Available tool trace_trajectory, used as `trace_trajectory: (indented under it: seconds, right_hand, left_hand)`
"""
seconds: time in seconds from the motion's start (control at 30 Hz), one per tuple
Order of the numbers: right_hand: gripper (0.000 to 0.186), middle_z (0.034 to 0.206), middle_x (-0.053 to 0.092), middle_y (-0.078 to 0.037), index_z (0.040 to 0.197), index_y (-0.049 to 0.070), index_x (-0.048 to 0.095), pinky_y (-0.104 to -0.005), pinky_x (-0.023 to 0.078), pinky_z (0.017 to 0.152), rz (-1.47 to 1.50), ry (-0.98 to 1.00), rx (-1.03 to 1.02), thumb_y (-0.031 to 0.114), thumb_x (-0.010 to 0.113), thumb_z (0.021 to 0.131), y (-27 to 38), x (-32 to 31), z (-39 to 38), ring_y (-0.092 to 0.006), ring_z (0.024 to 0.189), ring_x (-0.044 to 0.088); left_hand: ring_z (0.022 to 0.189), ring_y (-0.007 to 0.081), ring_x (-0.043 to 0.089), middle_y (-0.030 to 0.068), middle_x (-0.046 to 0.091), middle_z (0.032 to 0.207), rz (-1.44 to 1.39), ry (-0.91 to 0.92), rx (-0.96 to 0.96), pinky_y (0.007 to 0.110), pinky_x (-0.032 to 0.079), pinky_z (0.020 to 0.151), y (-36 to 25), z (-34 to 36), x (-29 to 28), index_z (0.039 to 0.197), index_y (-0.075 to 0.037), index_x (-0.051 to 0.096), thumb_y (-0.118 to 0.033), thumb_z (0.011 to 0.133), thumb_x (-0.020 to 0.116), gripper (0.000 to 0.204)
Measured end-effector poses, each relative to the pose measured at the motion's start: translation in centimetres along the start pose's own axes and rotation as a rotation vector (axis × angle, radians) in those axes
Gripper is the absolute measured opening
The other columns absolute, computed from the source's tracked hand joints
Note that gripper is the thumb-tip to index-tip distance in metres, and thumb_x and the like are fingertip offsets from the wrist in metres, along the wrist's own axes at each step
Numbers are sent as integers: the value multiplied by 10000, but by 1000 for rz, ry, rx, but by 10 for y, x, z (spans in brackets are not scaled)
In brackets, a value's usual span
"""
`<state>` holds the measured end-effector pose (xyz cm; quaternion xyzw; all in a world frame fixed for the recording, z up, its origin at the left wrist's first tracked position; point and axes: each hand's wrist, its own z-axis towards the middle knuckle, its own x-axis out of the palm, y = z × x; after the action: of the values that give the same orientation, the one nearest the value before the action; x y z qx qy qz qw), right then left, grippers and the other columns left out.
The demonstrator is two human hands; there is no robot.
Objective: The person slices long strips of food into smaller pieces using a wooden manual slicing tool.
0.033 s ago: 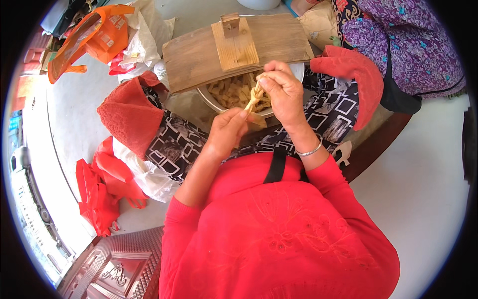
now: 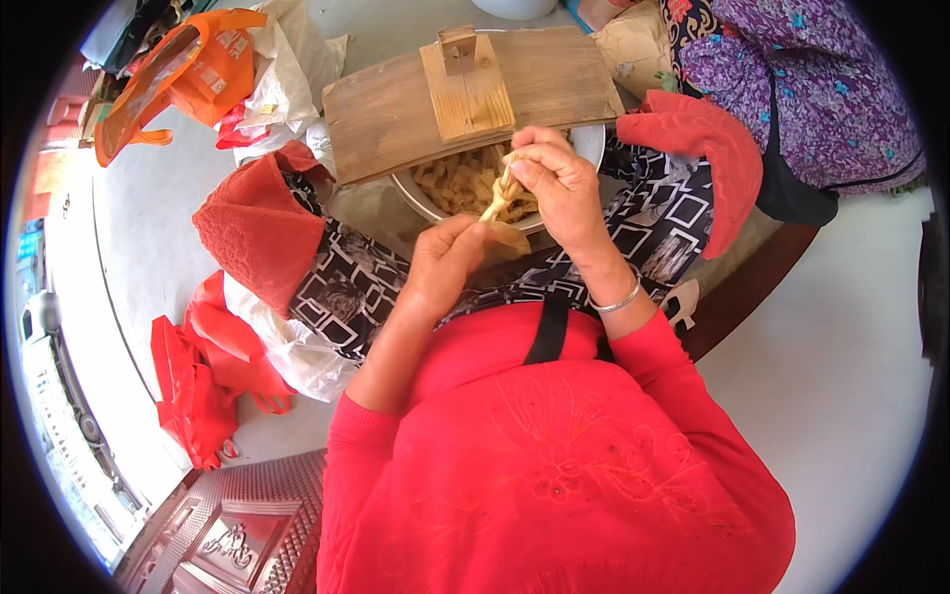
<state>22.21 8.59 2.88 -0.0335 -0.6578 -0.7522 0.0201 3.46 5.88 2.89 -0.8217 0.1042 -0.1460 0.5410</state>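
Between my hands stretches a pale yellow tofu-skin strip [image 2: 503,194], with a knot in its middle. My left hand [image 2: 441,261] pinches its lower end between thumb and forefinger. Above and to the right, my right hand [image 2: 560,190] is closed on the upper end, thumb against curled fingers. Just beyond is a metal basin [image 2: 408,191] between my knees, holding many similar yellow pieces [image 2: 457,182]. A flat piece of the same yellowish colour [image 2: 512,238] shows beside the left fingertips, partly hidden by them.
A wooden board [image 2: 381,117] with a smaller wooden block [image 2: 470,94] on it lies across the basin's far side. Red cloths [image 2: 259,230] cover my knees. Red bags [image 2: 203,366] and an orange bag [image 2: 213,74] lie at the left. Another person's purple patterned clothing [image 2: 821,89] is at the upper right.
My left hand has shifted slightly down and left with the lower end. My right hand has moved a little left, and the knot looks somewhat tighter.
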Motion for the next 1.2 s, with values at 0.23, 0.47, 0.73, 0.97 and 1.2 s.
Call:
trace_trajectory:
  seconds: [0.23,0.47,0.73,0.97,1.2]
  right_hand:
    - [552,1034,648,-105,1232,-29,563,-276,469,846,-220,152,94,417,629,913,21,-36,30,-136,975,586]
    - [126,777,659,-33,949,-1,660,-210,505,557,98,514,555,106,653,884,34,-32,58,-92,606,621]
    - [118,704,617,-4,933,7,660,-200,450,521,-65,361,431,117,630,899,30,-38,69,-60,580,564]
    - [121,685,575,33,891,5,642,-212,424,546,-382,220,137,123,621,906,14,-21,88,-44,602,519]
    - [79,715,639,-76,900,35,657,-326,454,586,-729,229,-43,94,620,863,1,-17,94,-203,607,595]
  left_hand:
    - [705,364,599,132,610,768,1027,-243,614,417,468,584,-36,10,-13,850,-58,595,-149,880,611,97]
    - [587,225,540,94,564,649,795,-68,529,330,424,565,-52,38,-19,865,-34,643,-174,921,598,157]
    - [660,69,440,-26,503,681,426,100,211,243,376,587,-63,67,-39,915,5,638,-173,934,564,194]
    - [654,41,424,-50,492,698,371,-38,155,212,350,573,-66,105,-52,925,-8,627,-135,920,569,140]
    - [644,83,496,-12,580,720,573,-143,296,246,409,580,-45,139,-56,906,2,625,-148,897,599,153]
